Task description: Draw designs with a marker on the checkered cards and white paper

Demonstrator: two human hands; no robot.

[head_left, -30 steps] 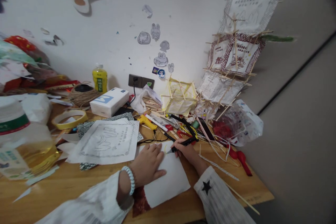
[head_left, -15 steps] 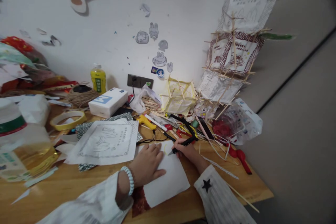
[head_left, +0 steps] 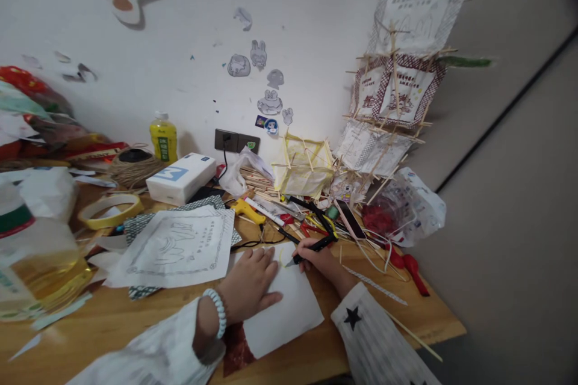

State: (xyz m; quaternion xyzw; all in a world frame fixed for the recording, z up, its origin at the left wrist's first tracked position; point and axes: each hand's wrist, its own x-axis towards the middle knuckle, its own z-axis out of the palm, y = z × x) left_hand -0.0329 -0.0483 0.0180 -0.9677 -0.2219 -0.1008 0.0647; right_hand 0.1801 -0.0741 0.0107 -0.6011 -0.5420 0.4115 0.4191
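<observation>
My left hand (head_left: 253, 281) lies flat on a sheet of white paper (head_left: 289, 316), its fingers stretched out, with a pale blue beaded bracelet on the wrist. My right hand (head_left: 315, 255) is closed round a black pen (head_left: 313, 249), whose grey tip points down at the upper part of the sheet. A faint yellow curved mark (head_left: 282, 255) shows on the paper near the tip. Under the sheet's lower left corner a dark red patterned piece (head_left: 237, 349) sticks out. Left of my left hand, a sheet with a line drawing (head_left: 176, 249) rests on green patterned paper.
Behind the hands lie a yellow glue gun (head_left: 248, 210), a phone (head_left: 350, 220) and many sticks. A yellow stick-and-paper frame (head_left: 302, 165) stands by the wall. At left are a tape roll (head_left: 111, 210), a white box (head_left: 181, 178) and a large bottle (head_left: 36, 258).
The whole view has shifted a little, so things appear slightly further left. The left hand stays flat on the paper; the pen tip remains close to the yellow mark.
</observation>
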